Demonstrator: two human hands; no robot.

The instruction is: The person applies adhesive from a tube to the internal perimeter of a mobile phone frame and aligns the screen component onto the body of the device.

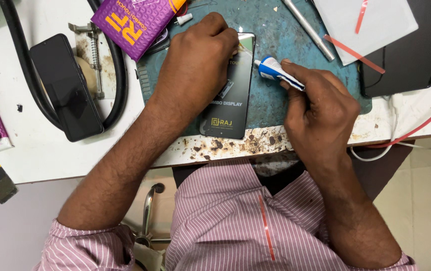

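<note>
Head view: a small blue-and-white glue tube is pinched in the closed right hand, its long axis slanting up-left, nozzle aimed at the edge of the dark display panel. The panel, lengthwise away from the person on the green mat, is pressed flat by the left hand, apparently for steadiness. A black phone lies apart on the worktop.
</note>
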